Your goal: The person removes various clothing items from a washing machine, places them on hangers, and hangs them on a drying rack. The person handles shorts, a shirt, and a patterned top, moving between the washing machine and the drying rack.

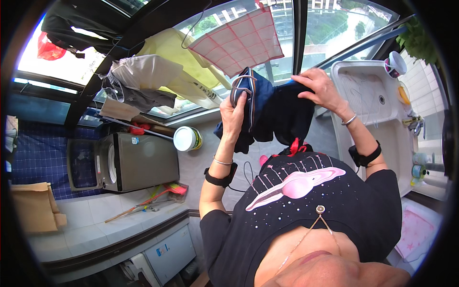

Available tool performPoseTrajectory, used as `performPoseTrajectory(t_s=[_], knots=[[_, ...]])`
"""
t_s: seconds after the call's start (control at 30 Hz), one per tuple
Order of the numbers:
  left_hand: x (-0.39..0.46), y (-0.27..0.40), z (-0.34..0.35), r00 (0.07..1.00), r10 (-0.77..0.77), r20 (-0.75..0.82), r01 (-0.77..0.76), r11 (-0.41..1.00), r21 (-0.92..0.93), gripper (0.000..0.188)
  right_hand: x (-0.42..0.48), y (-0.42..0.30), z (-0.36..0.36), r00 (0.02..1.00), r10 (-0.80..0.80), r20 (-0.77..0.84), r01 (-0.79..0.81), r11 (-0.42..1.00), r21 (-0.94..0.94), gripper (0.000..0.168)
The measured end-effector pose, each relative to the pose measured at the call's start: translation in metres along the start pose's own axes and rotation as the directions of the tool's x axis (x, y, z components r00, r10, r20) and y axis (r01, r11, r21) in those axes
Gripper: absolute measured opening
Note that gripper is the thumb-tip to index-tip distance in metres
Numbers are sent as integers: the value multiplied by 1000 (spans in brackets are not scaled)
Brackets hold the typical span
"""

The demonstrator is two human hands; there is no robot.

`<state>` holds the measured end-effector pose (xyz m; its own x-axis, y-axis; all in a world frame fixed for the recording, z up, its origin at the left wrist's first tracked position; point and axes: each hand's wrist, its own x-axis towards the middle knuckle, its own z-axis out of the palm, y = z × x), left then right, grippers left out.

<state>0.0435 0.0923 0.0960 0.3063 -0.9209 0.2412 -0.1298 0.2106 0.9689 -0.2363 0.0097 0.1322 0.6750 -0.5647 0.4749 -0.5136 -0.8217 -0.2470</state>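
Note:
My left hand (233, 116) grips the top edge of a dark blue garment (262, 104), its thumb over the band. A pale drawstring loops there, and white and orange stripes run down the cloth. Black cloth (292, 109) hangs beside it on the right; whether both are one piece, I cannot tell. At the upper right edge of that cloth is my right hand (321, 88), thumb and fingers apart with nothing visibly held between them. A strip of brighter blue shows behind its fingers. The garment's lower part is bunched and partly hidden.
Hanging laundry includes a red-checked cloth (240, 39), a yellow garment (168, 45) and beige trousers (150, 70), by the windows. A washing machine (143, 161) with its lid raised stands left, near a lidded white bucket (187, 139). A laundry sink (380, 143) lies right.

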Motion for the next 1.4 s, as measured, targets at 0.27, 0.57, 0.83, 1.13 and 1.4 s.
performPoseTrajectory(t_s=[0.27,0.57,0.83,1.13,1.4], knots=[[19,57,-26,869,494,35,-355,572,740,22,-5,38,4,910,348,-227,-309,932,187,15],[21,90,2,810,550,203,-586,760,282,47,9,27,15,900,346,-264,-253,909,331,17],[67,37,-70,830,541,136,-468,542,698,26,33,50,-11,921,326,-211,-220,885,410,20],[97,49,-117,583,752,308,-521,55,852,15,61,126,-52,926,323,-197,-195,854,482,37],[98,68,-131,631,733,254,-587,237,774,12,83,51,-38,997,58,-57,-45,975,218,39]])
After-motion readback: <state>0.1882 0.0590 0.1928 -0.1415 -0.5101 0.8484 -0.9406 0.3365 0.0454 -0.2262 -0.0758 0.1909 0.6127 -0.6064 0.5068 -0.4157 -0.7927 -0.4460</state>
